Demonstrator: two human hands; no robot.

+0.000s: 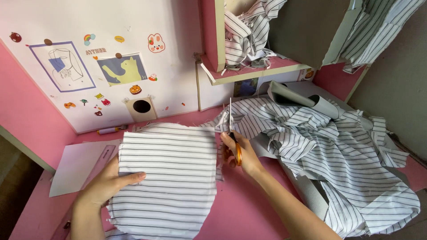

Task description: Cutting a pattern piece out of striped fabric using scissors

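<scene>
The left hand [106,184] lies flat, fingers spread, pinning the striped fabric piece [167,178] on the pink table [249,209]; the right hand [240,153] is clenched on the orange-handled scissors [232,133], blades pointing far at the piece's right edge; striped fabric heap [347,155] lies right.

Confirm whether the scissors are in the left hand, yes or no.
No, the scissors with orange handles are in the right hand, while the left hand presses flat on the striped cloth.
</scene>
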